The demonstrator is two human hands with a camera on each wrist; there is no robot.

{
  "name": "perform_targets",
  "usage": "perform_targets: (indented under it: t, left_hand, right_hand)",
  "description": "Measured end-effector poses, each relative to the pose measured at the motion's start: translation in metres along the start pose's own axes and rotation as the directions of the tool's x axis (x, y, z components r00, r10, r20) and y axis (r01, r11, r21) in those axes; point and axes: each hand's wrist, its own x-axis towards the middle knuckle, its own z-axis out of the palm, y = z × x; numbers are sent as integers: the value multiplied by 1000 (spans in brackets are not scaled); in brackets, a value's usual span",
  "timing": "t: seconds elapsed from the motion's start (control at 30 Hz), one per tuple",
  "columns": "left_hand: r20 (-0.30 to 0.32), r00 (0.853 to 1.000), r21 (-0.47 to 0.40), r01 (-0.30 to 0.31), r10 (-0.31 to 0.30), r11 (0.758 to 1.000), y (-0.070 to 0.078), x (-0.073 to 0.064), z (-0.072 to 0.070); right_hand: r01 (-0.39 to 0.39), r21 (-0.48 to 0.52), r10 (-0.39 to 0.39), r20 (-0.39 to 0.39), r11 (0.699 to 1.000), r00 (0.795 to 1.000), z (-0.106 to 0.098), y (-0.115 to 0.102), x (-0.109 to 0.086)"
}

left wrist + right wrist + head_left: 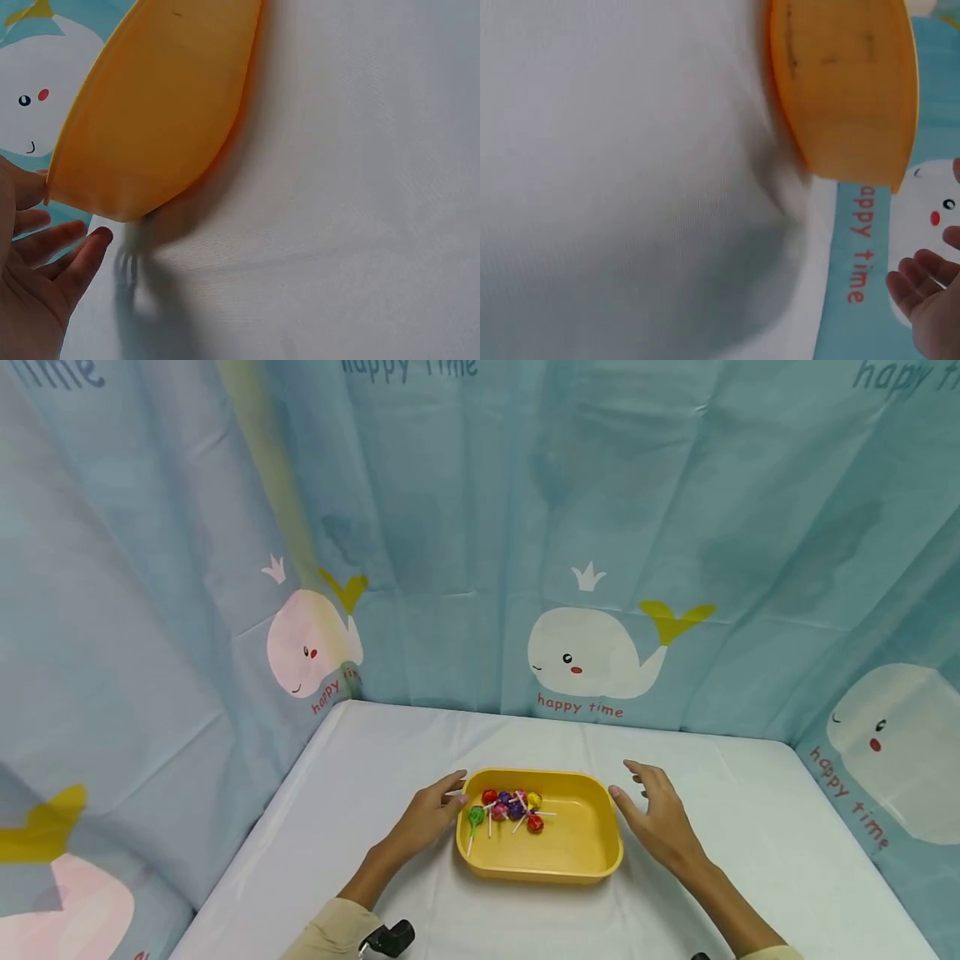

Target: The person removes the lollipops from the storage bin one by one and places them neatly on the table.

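Observation:
A yellow plastic tray (581, 831) stands on the white-covered table. Several wrapped lollipops lie in its left half, among them a green lollipop (476, 816), a yellow one and a red lollipop (535, 824); the rest are red, purple and pink. My left hand (429, 817) is at the tray's left end. In the left wrist view, that hand's thumb (28, 187) appears to touch the rim of the tray (157, 112), while the fingers spread loosely below. Beyond the right end, my right hand (663, 827) holds nothing; the right wrist view shows its fingers (926, 274) apart from the tray (847, 97).
White cloth (390, 752) covers the table on all sides of the tray. A blue curtain (450, 527) printed with whales hangs behind the table and along both sides. A black wrist device (392, 937) sits at the left sleeve.

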Motion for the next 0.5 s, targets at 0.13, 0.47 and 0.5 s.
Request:
perform_targets:
  t: [0.13,0.47,0.5]
  left_hand:
    - [2,1000,-3,8,-8,1000,0,-1,2]
    - [-10,1000,-59,22,-22,998,1,-4,4]
    - [-11,1000,-62,18,-18,998,1,-5,4]
  right_hand:
    - [19,57,-17,-36,998,999,5,-9,-3]
    - [-4,174,8,-25,985,1000,16,-43,-6]
    - [-12,194,15,-16,981,1000,17,-46,-6]
